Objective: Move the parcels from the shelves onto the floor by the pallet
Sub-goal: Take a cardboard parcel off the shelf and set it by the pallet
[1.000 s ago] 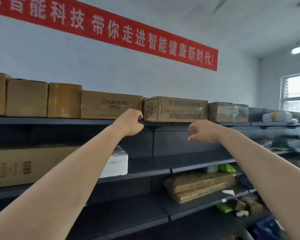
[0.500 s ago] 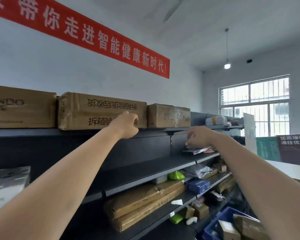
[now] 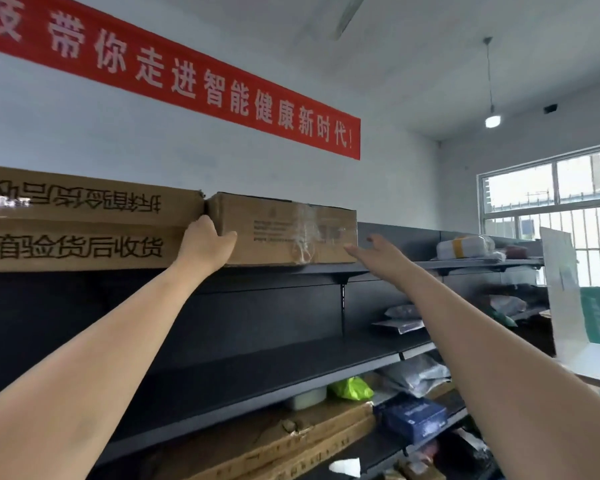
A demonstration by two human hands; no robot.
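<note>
A taped brown cardboard parcel sits on the dark top shelf. My left hand is raised to its left front corner, thumb on the front face and fingers tucked into the gap beside it. My right hand hovers with fingers spread just off the parcel's right end, not touching. To the left stands a longer brown box with printed black characters, butted against the parcel.
Lower shelves hold flat cardboard boxes, a blue box, a green bag and grey mail bags. A wrapped white-and-yellow parcel lies further right on the top shelf. A window and counter are at right.
The view has swung right along the shelf. My left hand left the long printed box for the taped parcel's left corner. My right hand rose from the lower shelf to the parcel's right end.
</note>
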